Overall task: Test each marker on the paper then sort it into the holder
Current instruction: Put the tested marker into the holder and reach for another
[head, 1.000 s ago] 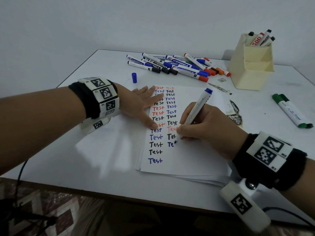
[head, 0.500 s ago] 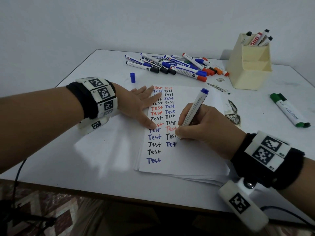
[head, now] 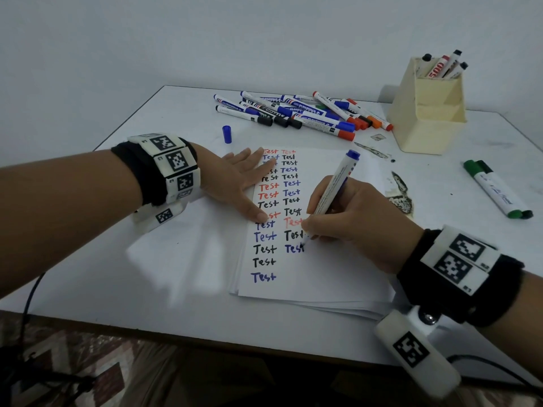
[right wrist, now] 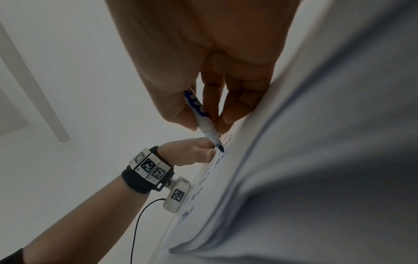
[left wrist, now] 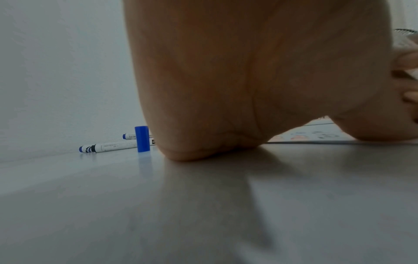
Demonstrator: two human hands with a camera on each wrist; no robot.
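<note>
Gripping one blue marker (head: 332,189) (two green markers (head: 496,190) aside).

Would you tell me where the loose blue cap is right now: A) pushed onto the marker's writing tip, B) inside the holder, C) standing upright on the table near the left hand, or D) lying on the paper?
C: the blue cap stands upright on the table, beyond the left hand, off the paper.
</note>
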